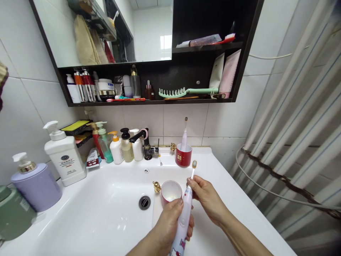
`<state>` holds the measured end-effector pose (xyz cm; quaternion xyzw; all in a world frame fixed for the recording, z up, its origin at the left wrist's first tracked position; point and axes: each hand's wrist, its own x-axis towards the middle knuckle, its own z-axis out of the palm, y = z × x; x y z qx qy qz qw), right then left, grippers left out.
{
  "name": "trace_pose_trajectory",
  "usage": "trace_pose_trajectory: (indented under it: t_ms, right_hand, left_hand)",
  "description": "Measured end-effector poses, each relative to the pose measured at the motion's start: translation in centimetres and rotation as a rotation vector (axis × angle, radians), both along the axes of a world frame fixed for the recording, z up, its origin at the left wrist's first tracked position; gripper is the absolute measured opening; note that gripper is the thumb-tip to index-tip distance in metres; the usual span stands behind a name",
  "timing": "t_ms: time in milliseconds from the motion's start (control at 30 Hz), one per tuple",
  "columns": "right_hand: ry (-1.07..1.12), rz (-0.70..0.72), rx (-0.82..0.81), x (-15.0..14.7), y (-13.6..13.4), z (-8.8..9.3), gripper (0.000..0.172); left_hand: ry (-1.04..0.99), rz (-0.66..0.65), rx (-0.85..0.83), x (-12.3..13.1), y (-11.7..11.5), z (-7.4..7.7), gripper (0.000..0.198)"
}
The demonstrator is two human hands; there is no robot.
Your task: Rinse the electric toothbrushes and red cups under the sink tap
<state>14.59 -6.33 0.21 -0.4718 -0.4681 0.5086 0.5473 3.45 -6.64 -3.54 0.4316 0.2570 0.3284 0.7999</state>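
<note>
My left hand (173, 220) is wrapped round the pale pink, patterned handle of an electric toothbrush (183, 222), which points up and away. At its neck, just below the tan-bristled head, my right hand (205, 193) pinches the white brush stem. Directly beyond my left hand, a red cup (171, 192) with a white inside and a gold ornamental handle sits by the basin. Farther back, on the sink ledge, a second red cup (183, 155) with a gold emblem holds another electric toothbrush (184, 140) upright.
The white basin (106, 209) with its dark drain (144, 202) spreads to the left. A black faucet (146, 142) stands behind it. Several pump bottles (65, 154) line the left ledge. A dark shelf (149, 103) overhead carries toiletries and a green hairbrush (186, 92). A slatted curtain (290, 142) hangs right.
</note>
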Motion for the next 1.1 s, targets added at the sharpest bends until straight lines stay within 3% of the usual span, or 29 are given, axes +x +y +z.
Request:
trace_pose_trajectory:
  t_ms: [233,367,633,833,1000,1100]
  right_hand:
    - [-0.146,-0.175,0.065,-0.31,0.14,-0.46,0.028]
    - [-0.246,-0.237,0.097,-0.26,0.19,-0.70,0.030]
    - [-0.099,-0.105,0.091,-0.33,-0.29,-0.16,0.026]
    - [-0.151,-0.132,0.123,-0.30,-0.18,-0.01,0.025]
    - [-0.094,-0.077,0.075,-0.33,-0.19,0.08,0.026]
    - [-0.051,-0.117,0.073,0.03,-0.18,0.10,0.026]
  left_hand:
    - [0.100,0.091,0.202,-0.08,0.01,0.03,0.034]
    - [0.079,0.061,0.195,-0.12,0.14,0.12,0.032]
    - [-0.025,-0.028,0.083,-0.35,0.16,0.48,0.031]
    - [-0.033,-0.008,0.141,-0.32,0.20,0.09,0.029]
    - [-0.039,-0.019,0.090,-0.17,0.27,0.20,0.031]
    - [-0.044,-0.092,0.042,-0.24,0.19,0.30,0.033]
